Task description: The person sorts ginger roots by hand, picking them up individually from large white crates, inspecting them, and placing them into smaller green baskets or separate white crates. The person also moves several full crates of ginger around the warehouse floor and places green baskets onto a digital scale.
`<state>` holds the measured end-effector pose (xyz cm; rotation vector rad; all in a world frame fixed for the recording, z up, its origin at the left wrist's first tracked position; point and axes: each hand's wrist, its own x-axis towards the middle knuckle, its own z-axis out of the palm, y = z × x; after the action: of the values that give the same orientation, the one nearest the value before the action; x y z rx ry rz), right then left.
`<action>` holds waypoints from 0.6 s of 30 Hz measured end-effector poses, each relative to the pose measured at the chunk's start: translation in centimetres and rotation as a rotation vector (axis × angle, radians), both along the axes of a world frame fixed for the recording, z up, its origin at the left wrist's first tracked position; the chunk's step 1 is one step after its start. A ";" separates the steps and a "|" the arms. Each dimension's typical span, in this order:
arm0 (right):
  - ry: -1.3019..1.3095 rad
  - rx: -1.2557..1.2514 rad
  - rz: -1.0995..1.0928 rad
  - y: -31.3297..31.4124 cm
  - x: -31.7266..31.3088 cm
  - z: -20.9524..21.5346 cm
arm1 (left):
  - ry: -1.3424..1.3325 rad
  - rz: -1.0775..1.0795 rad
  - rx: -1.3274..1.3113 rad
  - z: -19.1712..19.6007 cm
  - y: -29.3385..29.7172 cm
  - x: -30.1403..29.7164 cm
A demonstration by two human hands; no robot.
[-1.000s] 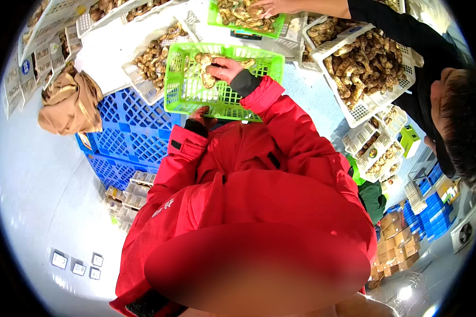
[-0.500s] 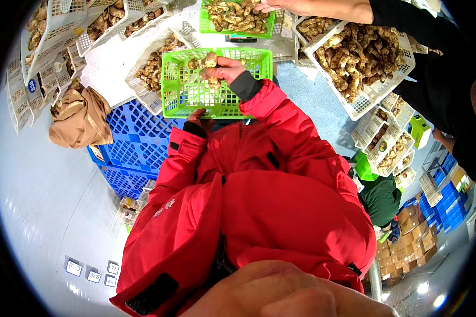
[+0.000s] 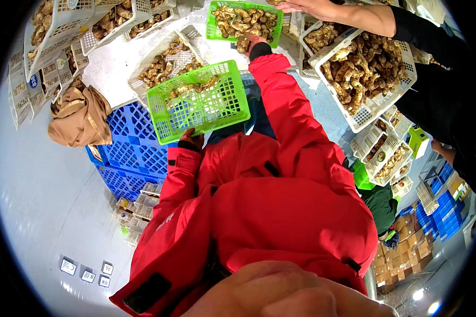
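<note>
My left hand (image 3: 193,139) is closed on the near rim of a green plastic basket (image 3: 161,129), which sits at a slant in front of me. A few brown and cream mushrooms (image 3: 195,87) lie inside near its far wall. Reaching forward, my right hand (image 3: 255,40) is at the near edge of a second green basket (image 3: 212,33), heaped with mushrooms. Its fingers are curled round mushrooms (image 3: 243,46) at that basket's rim. How many they hold is partly hidden.
A white crate of mushrooms (image 3: 158,70) stands behind the nearer basket. Another person's hand (image 3: 307,7) reaches in from the right, above a full white crate (image 3: 360,124). White crates (image 3: 58,37) crowd the far left, beside a brown cloth (image 3: 79,119) and blue pallets (image 3: 135,140).
My right hand has moved from over the nearer basket to the far one. The nearer basket has turned and shifted left toward me, with fewer mushrooms visible in it.
</note>
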<state>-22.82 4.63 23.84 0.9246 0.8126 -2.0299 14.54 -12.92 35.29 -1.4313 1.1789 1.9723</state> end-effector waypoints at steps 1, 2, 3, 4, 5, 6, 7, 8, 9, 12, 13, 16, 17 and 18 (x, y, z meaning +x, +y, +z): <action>-0.036 0.098 0.026 -0.7 0.1 0.2 | -0.024 -0.175 -0.110 -0.4 -0.5 1.4; -0.056 0.143 0.068 -3.6 -0.7 2.9 | 0.031 0.202 0.065 -3.2 -2.8 5.4; -0.070 0.190 0.108 -6.2 -1.2 5.7 | 0.080 0.579 0.239 -6.1 -5.0 9.3; -0.090 0.309 0.122 -5.5 -1.7 6.4 | -0.005 0.199 0.042 -6.7 -4.5 9.0; 0.087 0.556 0.173 -4.2 -1.7 7.2 | -0.091 -0.191 -0.143 -5.8 -3.7 8.6; 0.265 0.812 0.221 -2.3 -2.0 7.9 | -0.151 -0.593 -0.323 -4.5 -2.8 7.4; 0.510 1.150 0.180 1.9 -3.5 6.3 | -0.135 -1.018 -0.513 -4.6 -1.3 4.3; 0.711 1.129 0.202 -1.5 -1.7 12.4 | -0.097 -0.982 -0.284 -4.5 -4.4 8.2; 1.044 1.069 0.057 -0.5 -2.0 15.9 | -0.013 -0.455 -0.159 -5.9 -5.2 9.5; 1.751 1.523 -0.026 7.3 -2.8 27.9 | -0.125 0.455 0.099 -3.7 -2.1 4.2; 1.743 1.766 -0.030 10.0 -2.5 29.8 | -0.239 0.642 0.142 -1.0 -1.0 1.2; 0.893 0.440 -0.685 17.4 -4.4 33.0 | -0.003 -0.123 -0.331 1.6 -0.7 -1.7; 0.806 0.195 -0.723 19.0 -4.5 34.0 | 0.069 -0.384 -0.493 2.2 -0.6 -2.0; 0.707 -0.029 -0.762 20.0 -3.4 34.5 | 0.140 -0.664 -0.634 2.7 -0.7 -1.5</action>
<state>-26.22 24.63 58.37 0.5116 0.8516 -3.1195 13.05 -13.63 38.00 -0.9428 2.1345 1.2953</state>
